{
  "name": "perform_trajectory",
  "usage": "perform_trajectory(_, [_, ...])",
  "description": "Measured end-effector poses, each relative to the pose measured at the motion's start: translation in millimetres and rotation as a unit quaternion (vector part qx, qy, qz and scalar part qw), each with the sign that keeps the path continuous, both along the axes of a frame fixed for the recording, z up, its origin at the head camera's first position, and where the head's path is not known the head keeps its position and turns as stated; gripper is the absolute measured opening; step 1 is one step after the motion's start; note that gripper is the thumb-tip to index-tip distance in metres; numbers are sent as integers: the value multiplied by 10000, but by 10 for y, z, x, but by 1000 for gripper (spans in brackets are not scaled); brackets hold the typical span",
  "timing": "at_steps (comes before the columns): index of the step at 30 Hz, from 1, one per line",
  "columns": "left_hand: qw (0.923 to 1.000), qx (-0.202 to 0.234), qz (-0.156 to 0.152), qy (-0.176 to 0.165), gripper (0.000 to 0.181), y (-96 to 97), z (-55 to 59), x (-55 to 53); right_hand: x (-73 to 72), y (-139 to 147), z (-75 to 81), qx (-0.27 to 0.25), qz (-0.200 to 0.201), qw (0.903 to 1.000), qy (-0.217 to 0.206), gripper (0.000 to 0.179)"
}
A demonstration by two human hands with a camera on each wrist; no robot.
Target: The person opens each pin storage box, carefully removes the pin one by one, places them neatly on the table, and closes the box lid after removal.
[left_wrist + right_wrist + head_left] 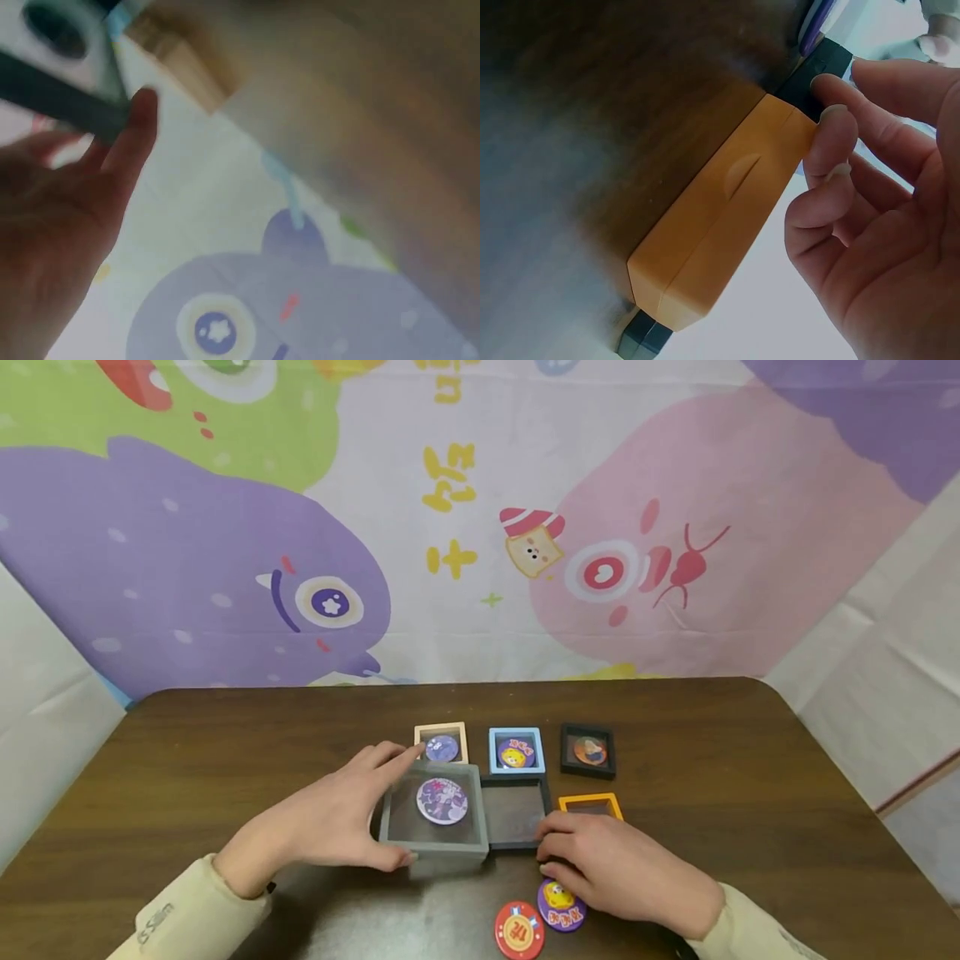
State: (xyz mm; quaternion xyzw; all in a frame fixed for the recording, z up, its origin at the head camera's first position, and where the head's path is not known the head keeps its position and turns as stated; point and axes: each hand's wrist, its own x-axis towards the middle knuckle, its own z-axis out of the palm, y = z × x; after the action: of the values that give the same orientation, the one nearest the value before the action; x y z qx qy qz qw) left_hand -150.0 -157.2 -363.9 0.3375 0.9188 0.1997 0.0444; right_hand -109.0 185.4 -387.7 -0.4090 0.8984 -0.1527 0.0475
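Note:
In the head view my left hand (pixel 337 814) spans a grey square display frame (pixel 480 843) that has a purple-and-white round badge (pixel 442 801) inside it. Its thumb lies along the near edge and its fingers reach the far-left corner. The left wrist view catches fingertips against the blurred grey frame (pixel 109 112). My right hand (pixel 622 872) has loosely bent fingers right at the right side of a dark display frame (pixel 513 814), which adjoins the grey one. An orange frame (pixel 720 217) shows just beyond those fingers in the right wrist view. A purple badge (pixel 562 906) peeks out under the right thumb.
A red badge (pixel 519 931) lies beside the purple one. Along the back stand a beige frame (pixel 440 727), a light blue frame (pixel 517 732) and a black frame (pixel 588 770), each with a badge. The wooden table (pixel 712 760) ends at a cartoon-print cloth (pixel 480 635).

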Motion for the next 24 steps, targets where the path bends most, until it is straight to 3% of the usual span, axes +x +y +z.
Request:
perform_trajectory(6, [9922,1199,96,330,99,119,-124,118,5,-6,-1,-330,-169,9991,184,7])
perform_trajectory(9, [9882,1474,78,403,96,252,-120,193,17,-23,32,-955,-706,9923,354,13])
perform_trajectory(11, [9863,1594,104,419,94,331,-103,241,39,-38,75,-1620,-1132,9803,-4,20])
perform_trajectory(13, [9841,1719,144,433,92,390,-87,282,72,-57,131,-2417,-1408,9575,-700,30])
perform_trajectory(17, [9777,2020,216,531,89,453,-59,354,157,-110,220,-3525,-1455,8972,-2226,48])
perform_trajectory(21, [9706,2356,299,383,81,501,-23,413,237,-168,259,-4154,-1164,8409,-3268,66])
perform_trajectory(24, [9674,2495,358,251,74,533,-8,441,288,-200,242,-4639,-682,7981,-3783,64])
